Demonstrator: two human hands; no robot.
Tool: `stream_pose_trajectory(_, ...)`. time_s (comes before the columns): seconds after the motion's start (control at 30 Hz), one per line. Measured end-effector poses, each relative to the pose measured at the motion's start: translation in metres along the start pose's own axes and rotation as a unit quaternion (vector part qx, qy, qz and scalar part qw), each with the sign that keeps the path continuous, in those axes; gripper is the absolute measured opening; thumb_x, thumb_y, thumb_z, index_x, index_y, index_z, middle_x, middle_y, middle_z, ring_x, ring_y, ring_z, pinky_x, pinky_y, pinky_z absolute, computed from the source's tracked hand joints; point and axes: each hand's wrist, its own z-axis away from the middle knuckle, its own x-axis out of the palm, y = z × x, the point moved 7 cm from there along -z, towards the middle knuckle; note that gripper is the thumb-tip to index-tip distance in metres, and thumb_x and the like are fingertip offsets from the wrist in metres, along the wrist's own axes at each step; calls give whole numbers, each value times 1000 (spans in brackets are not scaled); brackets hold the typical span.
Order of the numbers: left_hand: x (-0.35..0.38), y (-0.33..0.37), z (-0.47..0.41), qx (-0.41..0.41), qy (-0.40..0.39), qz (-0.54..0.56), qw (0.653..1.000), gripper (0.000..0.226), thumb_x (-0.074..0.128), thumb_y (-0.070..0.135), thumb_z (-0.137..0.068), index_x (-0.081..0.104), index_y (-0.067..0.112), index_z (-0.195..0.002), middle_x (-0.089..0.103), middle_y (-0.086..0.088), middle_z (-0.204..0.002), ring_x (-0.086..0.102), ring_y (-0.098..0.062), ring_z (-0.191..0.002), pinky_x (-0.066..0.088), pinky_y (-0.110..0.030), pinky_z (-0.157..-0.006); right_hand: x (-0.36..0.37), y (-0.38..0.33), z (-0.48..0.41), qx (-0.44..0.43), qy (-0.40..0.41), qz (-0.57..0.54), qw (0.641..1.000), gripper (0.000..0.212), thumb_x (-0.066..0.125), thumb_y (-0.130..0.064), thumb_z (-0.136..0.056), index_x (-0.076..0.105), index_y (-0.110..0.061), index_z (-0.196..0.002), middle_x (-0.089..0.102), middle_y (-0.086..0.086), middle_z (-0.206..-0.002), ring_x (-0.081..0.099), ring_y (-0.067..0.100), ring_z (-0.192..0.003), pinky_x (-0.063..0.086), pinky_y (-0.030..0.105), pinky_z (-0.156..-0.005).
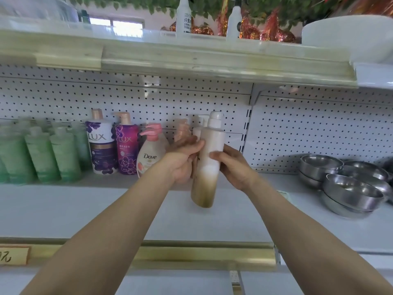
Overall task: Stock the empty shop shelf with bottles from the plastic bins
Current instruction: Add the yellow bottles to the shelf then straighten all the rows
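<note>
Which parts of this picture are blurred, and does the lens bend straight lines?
In the head view, motion blur smears the green bottles at left and the upper shelf edge; the Dove bottle is sharp, the held white-and-brown bottle slightly soft; the wide lens bends that shelf edge; the steel bowls show soft glare.

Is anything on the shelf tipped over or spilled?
Nothing spilled. The white Lux bottle and Dove bottle stand upright. Only the tan-and-white pump bottle tilts slightly, because the left hand and right hand hold it above the shelf.
</note>
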Motion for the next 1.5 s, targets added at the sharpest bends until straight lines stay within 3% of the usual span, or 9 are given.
stream_pose_trajectory(0.07,0,-3,-1,-13,-14,-46,999,34,73,16,-87,64,13,-120,73,-1,-87,67,-16,-77,52,-20,-50,0,1,2,20,-26,-48,998,47,67,-16,-84,61,5,-125,66,28,-122,65,39,-111,51,49,-102)
stream_pose_trajectory(0.2,6,-6,-2,-36,-49,-17,998,9,76,19,-83,72,22,-89,77,-5,-86,74,-21,-71,56,-30,-51,0,1,4,45,-24,-83,995,48,60,-29,-88,61,0,-126,69,22,-122,68,34,-108,57,45,-93)
stream_pose_trajectory(0.37,13,4,-4,19,3,-23,1000,47,85,10,-71,66,8,-114,73,-19,-109,75,-32,-87,59,-42,-66,2,-16,7,29,-58,87,994,49,78,-38,-85,58,-24,-129,74,3,-118,72,21,-107,59,33,-82)
stream_pose_trajectory(0.53,14,8,0,85,41,-95,991,43,88,10,-68,64,19,-103,74,-13,-105,74,-33,-89,60,-56,-73,-3,-30,5,36,-93,226,969,52,90,-40,-67,64,-40,-112,76,-11,-107,73,7,-97,57,24,-75)
stream_pose_trajectory(0.67,7,13,-3,144,42,-115,982,36,82,15,-79,65,16,-111,73,-2,-106,74,-22,-90,59,-31,-62,-14,-24,-7,43,-71,214,973,57,94,-37,-60,67,-35,-110,76,-10,-106,73,9,-97,56,30,-81)
stream_pose_trajectory(0.73,-7,27,-8,189,85,-183,961,37,77,23,-85,64,18,-119,69,9,-110,66,-10,-102,53,-24,-80,-21,-17,-15,51,-52,206,976,62,95,-36,-56,68,-32,-111,76,-9,-107,73,13,-100,56,37,-87)
stream_pose_trajectory(0.93,-56,29,-41,148,158,-311,925,66,70,44,-87,45,28,-145,49,0,-144,49,-18,-128,44,-33,-102,-33,9,-31,68,-24,185,980,55,92,-15,-60,68,-18,-109,78,1,-100,75,17,-94,54,43,-95)
stream_pose_trajectory(1.27,-69,13,-68,143,113,-311,933,46,67,25,-93,55,23,-138,60,-2,-135,55,-18,-126,45,-42,-108,-41,35,-52,48,22,213,976,54,95,-18,-62,67,-21,-109,77,-8,-101,72,11,-96,56,33,-85)
stream_pose_trajectory(1.5,-69,12,-71,168,126,-304,929,32,66,17,-93,59,23,-125,68,1,-118,63,-14,-111,48,-28,-93,-44,36,-58,43,56,279,958,60,92,-26,-66,60,-24,-116,69,-6,-109,63,14,-102,51,33,-86)
